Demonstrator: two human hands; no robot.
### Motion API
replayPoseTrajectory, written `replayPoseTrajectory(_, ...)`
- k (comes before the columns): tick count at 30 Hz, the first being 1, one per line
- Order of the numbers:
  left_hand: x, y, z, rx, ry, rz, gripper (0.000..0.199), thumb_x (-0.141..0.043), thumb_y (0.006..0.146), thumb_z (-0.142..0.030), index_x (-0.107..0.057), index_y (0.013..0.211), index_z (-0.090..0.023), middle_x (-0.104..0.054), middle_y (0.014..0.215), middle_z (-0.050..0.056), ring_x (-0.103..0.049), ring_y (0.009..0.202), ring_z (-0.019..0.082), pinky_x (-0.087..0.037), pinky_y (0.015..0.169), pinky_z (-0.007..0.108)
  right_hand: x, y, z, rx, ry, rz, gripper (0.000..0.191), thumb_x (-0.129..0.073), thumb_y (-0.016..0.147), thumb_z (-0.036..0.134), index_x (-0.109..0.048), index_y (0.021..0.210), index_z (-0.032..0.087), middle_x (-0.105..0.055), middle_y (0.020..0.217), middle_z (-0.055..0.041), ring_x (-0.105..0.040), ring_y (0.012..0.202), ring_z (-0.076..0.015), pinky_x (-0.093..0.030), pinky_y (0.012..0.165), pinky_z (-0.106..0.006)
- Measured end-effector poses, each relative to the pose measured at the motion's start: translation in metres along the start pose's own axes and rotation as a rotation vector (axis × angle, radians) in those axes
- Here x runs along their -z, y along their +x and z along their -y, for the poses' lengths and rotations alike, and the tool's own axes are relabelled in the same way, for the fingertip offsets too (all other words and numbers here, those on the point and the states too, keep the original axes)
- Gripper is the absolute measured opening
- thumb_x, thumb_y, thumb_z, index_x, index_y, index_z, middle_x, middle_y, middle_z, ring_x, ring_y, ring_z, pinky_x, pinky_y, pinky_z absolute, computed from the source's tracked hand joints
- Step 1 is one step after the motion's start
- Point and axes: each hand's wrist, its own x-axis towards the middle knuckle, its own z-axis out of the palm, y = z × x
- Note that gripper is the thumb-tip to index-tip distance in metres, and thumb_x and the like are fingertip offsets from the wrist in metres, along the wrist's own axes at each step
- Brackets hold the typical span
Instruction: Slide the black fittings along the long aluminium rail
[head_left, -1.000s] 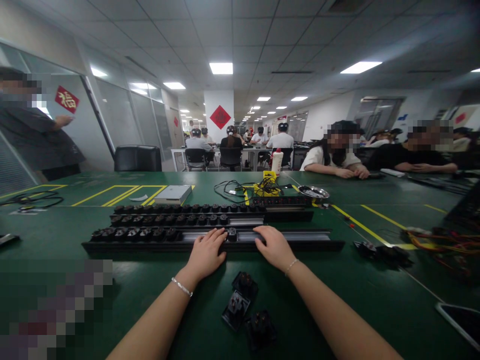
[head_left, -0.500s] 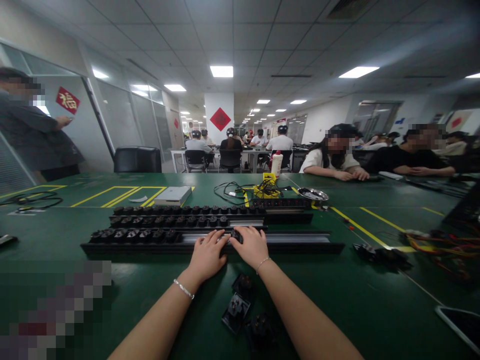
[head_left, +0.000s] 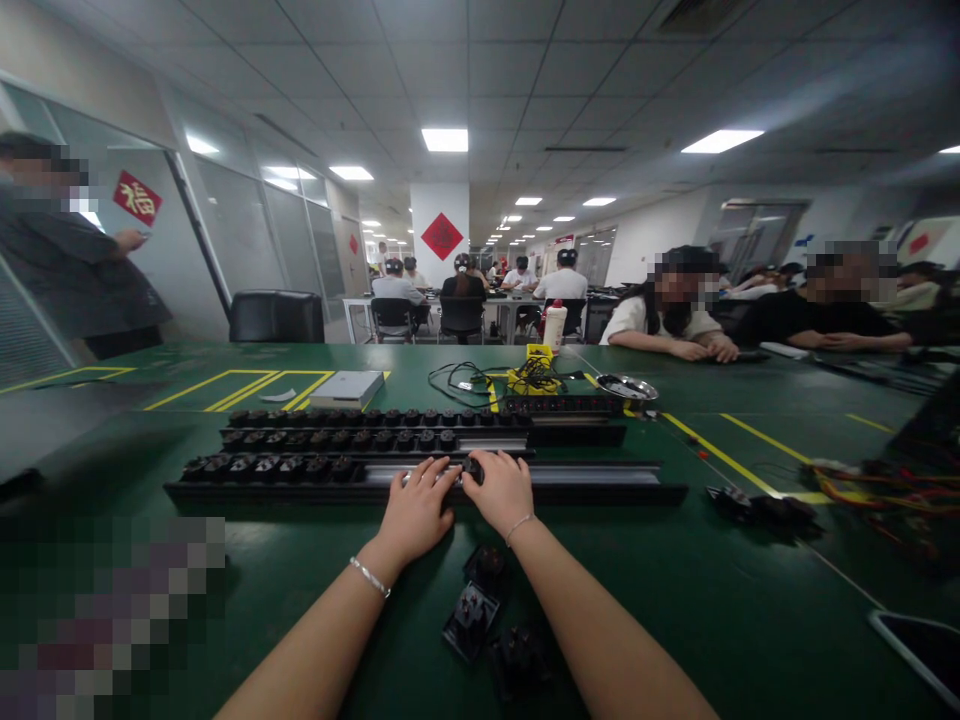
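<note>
In front of me a long black track with a silver channel lies across the table. My left hand rests over its middle with fingers stretched out and apart, the tips on the channel. Beside it my right hand holds a small black socket module at the channel between thumb and fingers; the hand hides part of it. A row of similar black modules sits in the left part of this track. Several loose black modules, one with metal pins facing up, lie between my forearms.
Behind stand two more tracks bearing modules. Farther back are a flat silver box, tangled black cables, a yellow bin and a metal bowl. Coloured wires and a phone lie right. People sit across the table.
The view has shifted slightly. My right hand has moved very slightly left, still with the module in its fingers; the left hand stays in nearly the same place.
</note>
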Motion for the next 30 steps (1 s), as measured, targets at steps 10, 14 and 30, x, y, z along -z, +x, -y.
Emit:
replayPoseTrajectory(10, 0.0028, 0.0007, -0.0009, 0.01, -0.008, 0.014, 0.06, -0.051, 0.073, -0.027, -0.038, 0.13, -0.038, -0.038, 0.143, -0.001, -0.03, 0.131, 0.025, -0.024, 0.102, 0.049, 0.0069, 0.0043, -0.0073, 0.022, -0.01, 0.058, 0.031, -0.045, 0.081, 0.032, -0.059, 0.106, 0.022, -0.065, 0.101, -0.0074, -0.053, 0.102, -0.0204, -0.029, 0.096, -0.037)
replayPoseTrajectory(14, 0.0039, 0.0008, -0.0019, 0.015, -0.005, 0.018, 0.059, -0.051, 0.074, -0.027, -0.038, 0.13, -0.038, -0.038, 0.143, -0.001, -0.03, 0.131, 0.025, -0.024, 0.103, 0.049, 0.0082, 0.0038, -0.0089, 0.015, 0.001, 0.049, 0.031, -0.047, 0.08, 0.034, -0.06, 0.106, 0.023, -0.065, 0.102, -0.0065, -0.054, 0.102, -0.0195, -0.028, 0.096, -0.036)
replayPoseTrajectory(30, 0.0038, 0.0006, -0.0003, 0.012, -0.003, 0.029, 0.06, -0.051, 0.073, -0.027, -0.038, 0.131, -0.037, -0.037, 0.144, -0.001, -0.029, 0.132, 0.025, -0.023, 0.104, 0.049, 0.0065, 0.0049, -0.0053, -0.052, -0.011, -0.025, 0.025, -0.049, 0.078, 0.033, -0.061, 0.097, 0.022, -0.066, 0.096, -0.0061, -0.056, 0.097, -0.0208, -0.032, 0.091, -0.036)
